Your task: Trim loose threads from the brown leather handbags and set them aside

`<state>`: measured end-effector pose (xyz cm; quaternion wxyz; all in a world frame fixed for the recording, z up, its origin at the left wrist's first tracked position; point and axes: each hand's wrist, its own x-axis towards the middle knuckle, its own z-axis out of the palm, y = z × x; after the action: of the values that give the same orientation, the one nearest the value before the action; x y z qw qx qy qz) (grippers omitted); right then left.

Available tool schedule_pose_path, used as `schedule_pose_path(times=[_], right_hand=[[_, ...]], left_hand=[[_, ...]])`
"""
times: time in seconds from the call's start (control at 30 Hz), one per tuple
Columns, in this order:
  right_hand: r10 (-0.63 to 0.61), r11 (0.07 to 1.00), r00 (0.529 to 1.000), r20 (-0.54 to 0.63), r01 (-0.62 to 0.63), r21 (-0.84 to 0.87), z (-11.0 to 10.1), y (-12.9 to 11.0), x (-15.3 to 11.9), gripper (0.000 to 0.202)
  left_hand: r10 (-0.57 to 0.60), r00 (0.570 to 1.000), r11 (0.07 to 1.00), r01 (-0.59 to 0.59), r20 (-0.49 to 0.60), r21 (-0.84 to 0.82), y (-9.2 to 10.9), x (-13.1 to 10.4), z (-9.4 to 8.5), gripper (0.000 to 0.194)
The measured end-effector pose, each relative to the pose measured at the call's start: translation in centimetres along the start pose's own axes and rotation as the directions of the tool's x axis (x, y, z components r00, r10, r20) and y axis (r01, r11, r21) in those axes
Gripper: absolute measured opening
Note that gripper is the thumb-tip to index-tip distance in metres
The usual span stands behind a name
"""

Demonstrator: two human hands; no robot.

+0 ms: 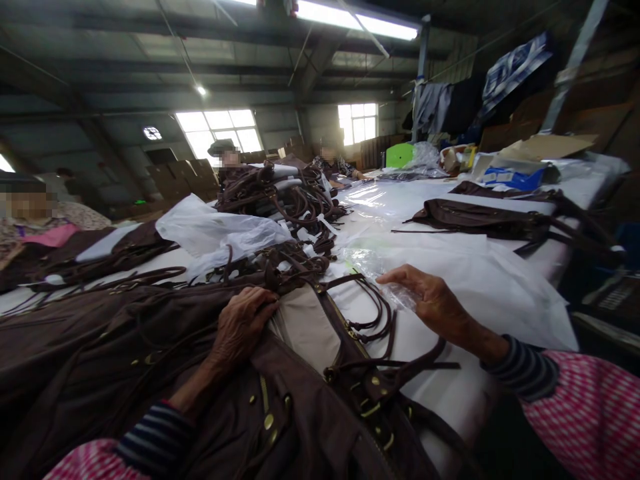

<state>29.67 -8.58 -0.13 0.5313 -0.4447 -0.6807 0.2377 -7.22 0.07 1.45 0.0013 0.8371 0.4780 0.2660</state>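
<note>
A dark brown handbag [300,407] lies in front of me with its zip opening spread, showing a beige lining [311,328]. My left hand [245,320] is closed on the edge of that opening, its fingertips partly hidden at the lining. To the right of the bag, above the white table, my right hand [433,299] is closed on a crumpled clear plastic bag [403,295]. Brown straps [383,310] with loose ends curl between the two hands. Brass fittings [373,407] sit on the handbag's near right side.
Brown handbags [285,200] are piled beyond my left hand, with white plastic sheeting [220,230] beside them. Another brown bag [475,217] lies at the right on the white table [450,260]. Co-workers [35,220] are at the far side. Boxes and packaging [515,173] stand at the back right.
</note>
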Motion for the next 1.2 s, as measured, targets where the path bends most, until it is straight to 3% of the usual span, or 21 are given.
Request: schedule_pose_path(times=[0.2, 0.3, 0.4, 0.63, 0.83, 1.03, 1.2], right_hand=[[-0.021, 0.995, 0.998, 0.064, 0.027, -0.096, 0.3, 0.2, -0.5, 0.051], [-0.043, 0.986, 0.996, 0.078, 0.055, -0.158, 0.3, 0.2, -0.7, 0.053], [-0.147, 0.964, 0.985, 0.094, 0.164, -0.21, 0.2, 0.3, -1.0, 0.048], [-0.467, 0.772, 0.855, 0.226, 0.519, -0.368, -0.4, -1.2, -2.1, 0.053], [-0.621, 0.544, 0.716, 0.32, 0.687, -0.482, -0.5, -2.5, -2.6, 0.039], [-0.68, 0.395, 0.623, 0.388, 0.756, -0.522, 0.0, -3.9, -2.9, 0.031], [-0.638, 0.371, 0.613, 0.466, 0.775, -0.512, -0.1, -5.2, -3.4, 0.031]], left_hand=[[-0.002, 1.0, 1.0, 0.002, 0.006, 0.0, 0.2, 0.0, 0.0, 0.026], [-0.004, 1.0, 1.0, 0.004, 0.007, -0.002, 0.5, 0.0, -0.2, 0.026], [-0.001, 1.0, 1.0, 0.001, 0.002, -0.007, 0.5, 0.0, -0.2, 0.023], [0.013, 1.0, 1.0, -0.013, -0.011, -0.008, 0.4, -0.3, 0.2, 0.019], [0.03, 0.999, 1.0, -0.03, -0.014, -0.008, 0.5, -0.5, 0.5, 0.012], [0.05, 0.998, 0.999, -0.049, -0.029, 0.011, 0.6, -0.6, 0.6, 0.007], [0.065, 0.997, 0.998, -0.064, -0.038, 0.025, 0.5, -0.5, 0.7, 0.007]])
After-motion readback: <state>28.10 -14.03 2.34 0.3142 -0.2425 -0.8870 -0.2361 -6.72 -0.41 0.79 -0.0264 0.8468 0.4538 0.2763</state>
